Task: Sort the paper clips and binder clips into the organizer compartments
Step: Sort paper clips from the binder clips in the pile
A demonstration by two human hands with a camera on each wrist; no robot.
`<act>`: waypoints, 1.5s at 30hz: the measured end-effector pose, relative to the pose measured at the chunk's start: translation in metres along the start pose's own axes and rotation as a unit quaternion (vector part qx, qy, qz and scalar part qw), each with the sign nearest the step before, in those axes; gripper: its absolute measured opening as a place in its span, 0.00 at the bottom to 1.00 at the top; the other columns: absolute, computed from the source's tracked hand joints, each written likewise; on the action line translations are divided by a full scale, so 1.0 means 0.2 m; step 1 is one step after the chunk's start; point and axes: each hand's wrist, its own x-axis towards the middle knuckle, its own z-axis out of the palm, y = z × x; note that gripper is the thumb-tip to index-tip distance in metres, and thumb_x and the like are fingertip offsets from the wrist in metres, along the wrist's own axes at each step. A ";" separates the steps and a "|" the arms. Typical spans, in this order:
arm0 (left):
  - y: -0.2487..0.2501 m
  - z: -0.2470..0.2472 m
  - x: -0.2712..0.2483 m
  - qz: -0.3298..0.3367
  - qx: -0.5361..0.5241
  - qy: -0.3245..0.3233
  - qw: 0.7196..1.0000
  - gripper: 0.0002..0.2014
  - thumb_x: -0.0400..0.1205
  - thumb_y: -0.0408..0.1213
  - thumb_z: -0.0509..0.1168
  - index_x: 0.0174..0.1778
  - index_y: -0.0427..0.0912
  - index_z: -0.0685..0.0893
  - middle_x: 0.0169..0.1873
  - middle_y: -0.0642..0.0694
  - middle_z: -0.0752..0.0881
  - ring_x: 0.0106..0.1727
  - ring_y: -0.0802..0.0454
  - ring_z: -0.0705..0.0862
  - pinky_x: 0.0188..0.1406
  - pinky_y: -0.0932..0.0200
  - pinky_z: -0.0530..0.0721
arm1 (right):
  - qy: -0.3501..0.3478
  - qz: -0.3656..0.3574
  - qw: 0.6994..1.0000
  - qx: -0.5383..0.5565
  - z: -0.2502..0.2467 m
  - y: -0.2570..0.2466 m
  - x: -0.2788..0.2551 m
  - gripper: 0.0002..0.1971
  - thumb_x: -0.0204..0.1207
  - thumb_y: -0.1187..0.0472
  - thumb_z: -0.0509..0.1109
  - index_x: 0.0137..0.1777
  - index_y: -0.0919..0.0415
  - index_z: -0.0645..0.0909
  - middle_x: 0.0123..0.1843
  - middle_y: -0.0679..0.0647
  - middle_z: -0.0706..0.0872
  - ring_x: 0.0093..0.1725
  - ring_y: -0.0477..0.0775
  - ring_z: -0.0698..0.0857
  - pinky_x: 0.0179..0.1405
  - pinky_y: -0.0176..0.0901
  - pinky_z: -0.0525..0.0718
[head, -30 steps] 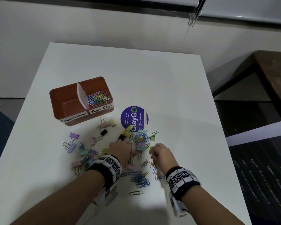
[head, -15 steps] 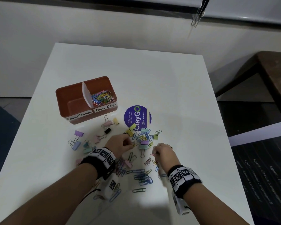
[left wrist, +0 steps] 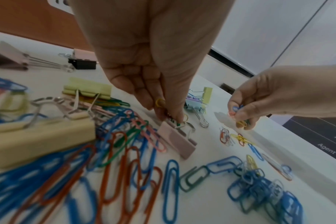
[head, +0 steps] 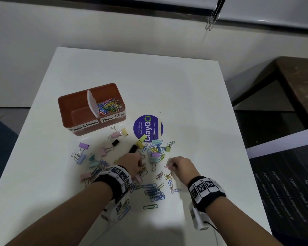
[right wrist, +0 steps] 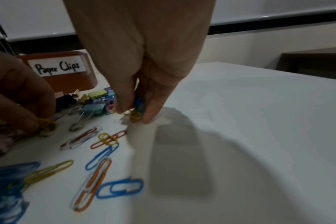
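Note:
A brown organizer (head: 68, 110) stands at the table's left, split by a white divider (head: 92, 103). Its right compartment, labelled "Paper Clips", holds coloured paper clips (head: 108, 107); the left one is labelled "Paper Clamps". Loose paper clips (head: 154, 192) and pastel binder clips (head: 84, 145) lie scattered in front of it. My left hand (head: 140, 166) pinches a few paper clips (left wrist: 159, 103) just above a pink binder clip (left wrist: 177, 139). My right hand (head: 170, 166) pinches a small bunch of paper clips (right wrist: 137, 112) right above the table.
A round purple sticker (head: 148, 127) lies to the right of the organizer. The white table (head: 167, 82) ends close to my right arm, with dark floor and a printed sheet (head: 292, 183) beyond. A dark wooden bench (head: 300, 82) stands at the far right.
My left hand reached slightly toward the sticker and came back nearer. My right hand edged a little forward, and a red clip now shows at its fingertips.

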 end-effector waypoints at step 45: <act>-0.28 -0.50 -0.15 0.022 -0.172 0.144 0.974 0.07 0.73 0.42 0.74 0.41 0.43 0.87 0.37 0.50 0.88 0.40 0.53 0.85 0.49 0.54 0.85 | 0.012 -0.076 0.993 0.084 -0.22 -0.37 0.06 0.15 0.70 0.69 0.76 0.32 0.49 0.77 0.36 0.47 0.86 0.40 0.50 0.88 0.44 0.43 0.87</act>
